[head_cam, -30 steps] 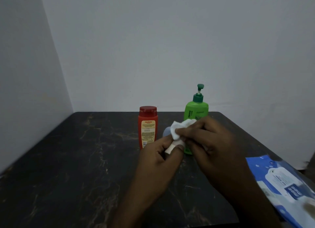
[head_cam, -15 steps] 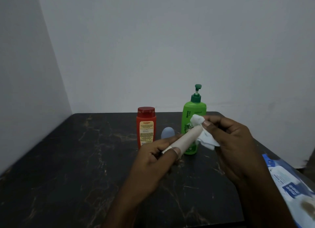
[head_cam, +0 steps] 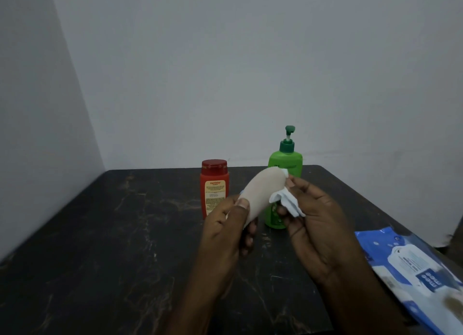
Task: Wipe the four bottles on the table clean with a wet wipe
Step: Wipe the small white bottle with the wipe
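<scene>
My left hand (head_cam: 226,228) grips the lower end of a beige tube-shaped bottle (head_cam: 263,189), which is tilted with its far end up and to the right. My right hand (head_cam: 318,224) pinches a crumpled white wet wipe (head_cam: 288,202) against the bottle's right side near its top. Behind them a red bottle (head_cam: 214,187) with a yellow label and a green pump bottle (head_cam: 285,164) stand upright on the dark marble table (head_cam: 112,234). The small pale blue bottle is almost wholly hidden behind the beige bottle and my left hand.
A blue and white pack of wet wipes (head_cam: 413,267) lies at the table's right edge, partly over it. Grey walls close in behind the table and on the left.
The beige bottle has been raised and turned so its broad side faces me. My right hand has slid the wipe along its right side. The pale blue bottle has gone out of sight behind them.
</scene>
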Tool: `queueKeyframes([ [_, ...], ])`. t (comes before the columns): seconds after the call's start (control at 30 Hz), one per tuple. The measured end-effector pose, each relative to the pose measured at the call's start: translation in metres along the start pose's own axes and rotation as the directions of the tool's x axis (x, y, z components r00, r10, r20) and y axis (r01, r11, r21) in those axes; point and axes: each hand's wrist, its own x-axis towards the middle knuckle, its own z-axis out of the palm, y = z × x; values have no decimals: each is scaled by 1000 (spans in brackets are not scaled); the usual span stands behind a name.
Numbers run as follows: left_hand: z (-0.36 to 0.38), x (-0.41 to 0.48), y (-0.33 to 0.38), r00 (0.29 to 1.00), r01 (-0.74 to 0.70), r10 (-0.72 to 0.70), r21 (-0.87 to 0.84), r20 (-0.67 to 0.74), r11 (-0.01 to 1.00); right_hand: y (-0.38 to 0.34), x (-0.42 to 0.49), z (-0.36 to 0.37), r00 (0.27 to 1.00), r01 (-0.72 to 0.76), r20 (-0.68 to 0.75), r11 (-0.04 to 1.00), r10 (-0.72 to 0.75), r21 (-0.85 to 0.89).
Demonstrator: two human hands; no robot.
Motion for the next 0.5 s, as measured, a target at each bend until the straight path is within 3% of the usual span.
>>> queueKeyframes([
  [0.13, 3, 1, 0, 999, -44, 44, 34, -19, 998, 17, -7, 4, 999, -8, 38, 988, 14, -157],
  [0.27, 2, 2, -1, 992, -98, 105, 92, -75, 991, 20, -8, 0, 982, 186, 101, 859, -157, -476],
  [0.3, 2, 1, 0, 992, -82, 85, 37, -89, 996, 14, -8, -1, 971, 238, 117, 831, -207, -503],
  [0.37, 4, 2, 6, 995, -3, -22, -246, -98, 969, 0, -8, -5, 948, 316, 130, 803, -291, -505],
  [0.43, 1, 4, 11, 988, 92, -144, -553, -50, 828, -11, -5, -10, 920, 376, 113, 767, -374, -520],
  [0.5, -3, 5, 16, 976, 180, -217, -692, 34, 699, -17, -1, -15, 896, 420, 91, 762, -434, -493],
])
